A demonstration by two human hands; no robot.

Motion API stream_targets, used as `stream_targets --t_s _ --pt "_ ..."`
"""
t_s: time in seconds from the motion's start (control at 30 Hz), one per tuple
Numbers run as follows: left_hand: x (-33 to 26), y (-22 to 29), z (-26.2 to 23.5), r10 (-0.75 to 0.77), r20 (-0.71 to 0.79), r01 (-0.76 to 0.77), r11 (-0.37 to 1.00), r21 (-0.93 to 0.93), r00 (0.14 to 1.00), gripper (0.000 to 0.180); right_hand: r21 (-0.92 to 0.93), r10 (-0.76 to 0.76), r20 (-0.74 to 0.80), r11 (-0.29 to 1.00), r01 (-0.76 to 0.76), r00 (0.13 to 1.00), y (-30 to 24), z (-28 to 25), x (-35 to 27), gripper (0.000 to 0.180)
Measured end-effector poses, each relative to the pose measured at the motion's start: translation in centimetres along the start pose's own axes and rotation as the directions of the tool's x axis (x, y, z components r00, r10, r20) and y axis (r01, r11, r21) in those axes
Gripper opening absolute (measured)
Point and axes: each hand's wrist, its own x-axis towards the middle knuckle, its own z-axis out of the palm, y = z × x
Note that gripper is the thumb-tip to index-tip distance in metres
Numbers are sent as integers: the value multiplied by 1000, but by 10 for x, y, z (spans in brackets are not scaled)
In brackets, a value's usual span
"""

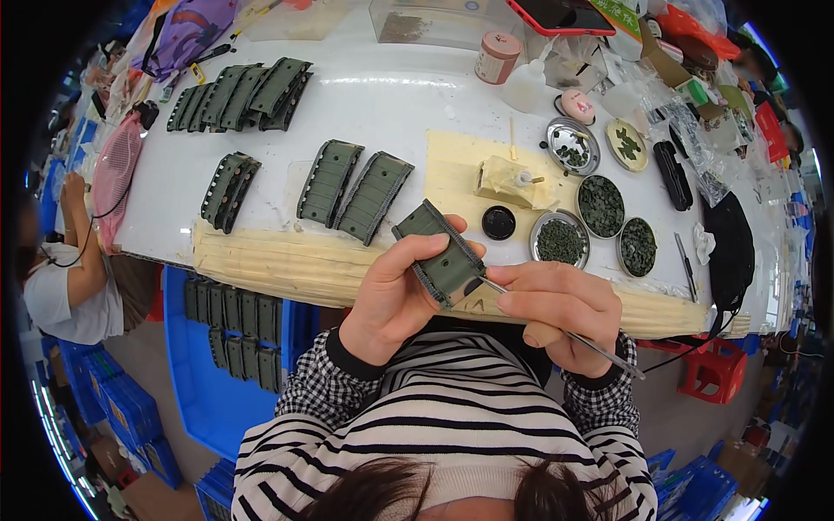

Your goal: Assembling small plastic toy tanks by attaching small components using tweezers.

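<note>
My left hand (395, 295) grips a dark green ribbed plastic panel (439, 252), tilted, just above the near edge of the white table (391, 104). My right hand (556, 308) holds thin metal tweezers (599, 350) whose tip meets the panel's lower end. Two similar green panels (354, 189) lie side by side on the table just left of the held one. Further left lies a small stack (228, 189), and a row of more panels (243, 95) rests at the far left.
Round tins of small green parts (599, 207) sit to the right beside a black lid (498, 222) and a beige block (508, 181). A blue crate (217, 391) with more panels stands below the table. Another person (74, 278) sits at left. Clutter lines the far edge.
</note>
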Motion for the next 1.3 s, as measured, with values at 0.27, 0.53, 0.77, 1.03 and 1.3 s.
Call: stream_targets --t_s 0.27,0.53,0.77,1.03,1.3 --pt "1 7 3 -30 107 39 996 -85 994 37 121 -32 -171 991 53 985 10 11 -9 25" --pt "0 11 9 103 198 -54 969 -240 975 45 285 41 -397 955 81 917 10 17 -23 32" --pt "6 11 4 10 290 168 798 -579 957 63 151 -61 -322 982 115 945 8 17 -21 32" --pt "8 8 14 -59 247 213 716 -664 967 65 48 -126 -187 989 137 974 6 13 -16 33" --pt "7 8 11 6 170 87 842 -533 985 65 19 -10 -329 1000 17 944 9 10 -20 22"
